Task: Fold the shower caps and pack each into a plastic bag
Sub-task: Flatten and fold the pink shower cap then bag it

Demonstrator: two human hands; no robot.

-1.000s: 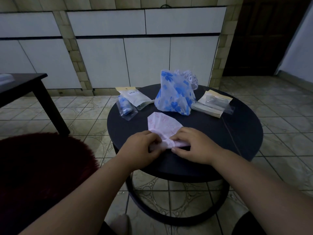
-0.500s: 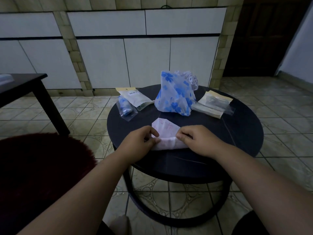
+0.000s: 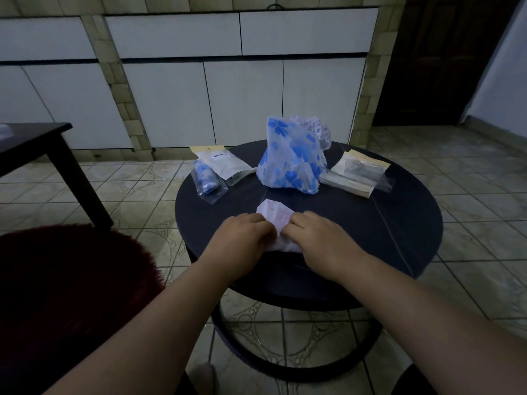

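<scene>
Head view — left hand [image 3: 242, 238], right hand [image 3: 316, 238] pinching pink shower cap [image 3: 273, 213]

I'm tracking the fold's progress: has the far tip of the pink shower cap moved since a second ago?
Yes. The pink shower cap now reaches less far toward the blue flowered shower cap; its far edge has drawn back toward both hands, leaving more bare table between them.

On the table [image 3: 399, 223], bagged cap [image 3: 206, 178] lies left of heaped caps [image 3: 291, 163], bag stack [image 3: 353, 175] right.
</scene>
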